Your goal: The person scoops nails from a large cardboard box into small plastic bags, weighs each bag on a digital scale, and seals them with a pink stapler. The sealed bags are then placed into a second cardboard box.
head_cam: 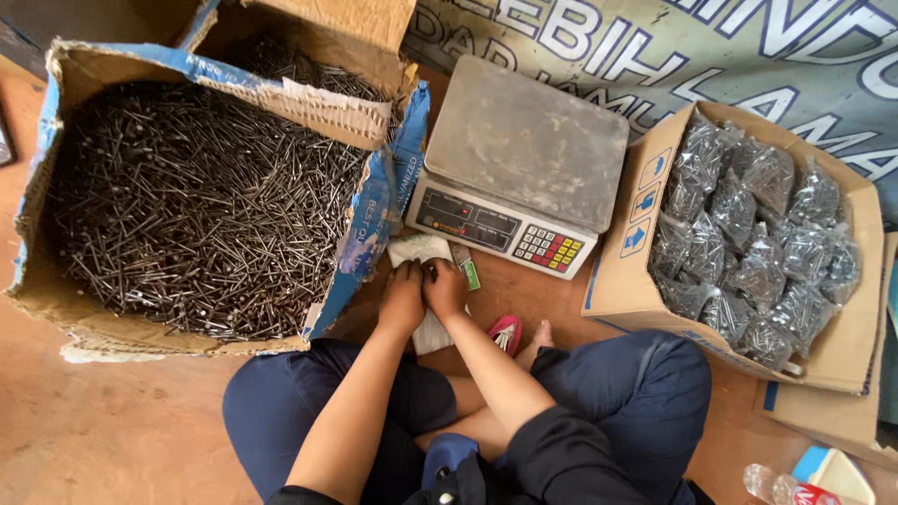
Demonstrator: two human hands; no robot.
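While both hands, left hand (402,297) and right hand (445,288), pinch a clear plastic bag (421,252) at 6 o'clock of the grey digital scale (524,164), bag-handling seems underway; opening it needs steady fingers.

Bright even daylight, soft shadows, sharp focus (slight wide-angle bending at edges)

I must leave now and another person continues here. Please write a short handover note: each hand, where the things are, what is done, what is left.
Left hand and right hand are together, closed on a white plastic bag on the floor before the scale.
Loose nails fill the large open box at the left.
Done: many filled small bags lie in the box at the right.
Left: the scale platform is bare and the large box is nearly full.
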